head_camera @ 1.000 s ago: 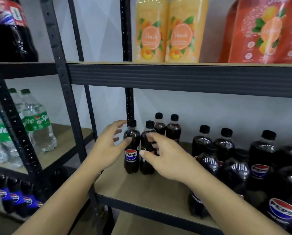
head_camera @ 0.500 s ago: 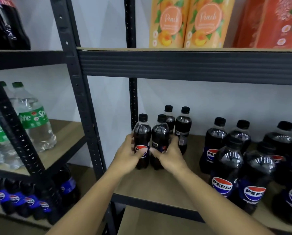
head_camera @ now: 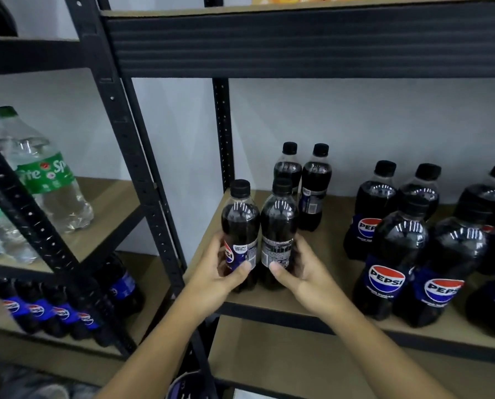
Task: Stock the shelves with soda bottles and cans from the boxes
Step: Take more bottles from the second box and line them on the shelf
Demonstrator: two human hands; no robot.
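Centre frame: my left hand [head_camera: 215, 273] curls its fingers round one Pepsi bottle [head_camera: 240, 226], right hand [head_camera: 306, 272] round its neighbour [head_camera: 279, 226]; squaring both on the shelf [head_camera: 337, 249], I judge.

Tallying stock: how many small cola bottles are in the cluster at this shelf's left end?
4: front-left bottle in the left hand, front-right bottle in the right hand, back-left bottle and back-right bottle behind them. None looks hidden.

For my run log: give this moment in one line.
left hand: grips left bottle | right hand: grips right bottle | both upright on shelf
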